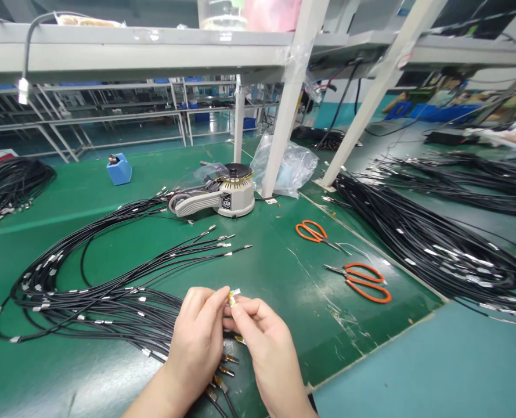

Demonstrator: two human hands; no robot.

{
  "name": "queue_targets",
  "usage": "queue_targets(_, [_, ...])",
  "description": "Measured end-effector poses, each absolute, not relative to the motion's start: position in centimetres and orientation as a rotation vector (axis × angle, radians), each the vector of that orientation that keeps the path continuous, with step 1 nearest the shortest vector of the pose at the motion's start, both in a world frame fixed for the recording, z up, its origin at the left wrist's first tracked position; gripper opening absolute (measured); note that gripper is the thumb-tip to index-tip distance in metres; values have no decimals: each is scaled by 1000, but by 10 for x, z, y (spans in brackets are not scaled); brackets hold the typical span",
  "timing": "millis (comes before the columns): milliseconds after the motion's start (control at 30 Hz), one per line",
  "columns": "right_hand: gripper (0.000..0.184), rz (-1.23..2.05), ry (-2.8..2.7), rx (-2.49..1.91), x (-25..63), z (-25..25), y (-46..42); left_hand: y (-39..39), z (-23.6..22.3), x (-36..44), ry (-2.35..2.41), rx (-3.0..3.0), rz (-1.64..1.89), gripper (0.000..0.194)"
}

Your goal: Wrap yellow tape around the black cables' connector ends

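- Left hand (199,339) has its thumb and fingertips drawn narrow, pinching a small yellow piece (231,299), probably tape.
- Right hand (269,345) meets it from the other side, thumb and forefinger closed on the same piece; a pale tip pokes out just beyond.
- The yellow piece sits between both sets of fingertips, above the near part of the bench (275,276). Whether a cable runs into it cannot be told, as the fingers cover it.
- Step in hand, as I judge it: fixing or smoothing the piece around a cable end. Similar tips (227,370), some yellowish, lie just below the hands.
- Such a move calls for a light, steady pinch, with one hand holding firm while the other presses the piece flat and even.
- Cables (44,284) loop over the bench to the left, with pale tags along them; no writing on these can be read.
- Behind, the dispenser (235,200) bears a dark label (226,201) with pale marks, too small to read.
- No brand is legible.
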State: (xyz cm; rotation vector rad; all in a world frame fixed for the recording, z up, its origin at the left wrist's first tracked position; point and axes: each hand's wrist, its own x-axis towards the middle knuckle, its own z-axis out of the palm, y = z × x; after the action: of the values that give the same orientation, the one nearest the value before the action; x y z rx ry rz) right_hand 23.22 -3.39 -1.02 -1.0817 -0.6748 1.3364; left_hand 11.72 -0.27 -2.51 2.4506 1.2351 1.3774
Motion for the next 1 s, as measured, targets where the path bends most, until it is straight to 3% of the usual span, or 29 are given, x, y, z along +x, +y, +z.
queue_targets(167, [23, 1277, -698, -1134, 231, -16, -33, -1, -21, 118, 1319, 2270, 1228, 13])
queue_targets(1000, [14, 1041, -966, -1289, 231, -10, -22, 1, -6, 113, 1325, 1423, 890, 31])
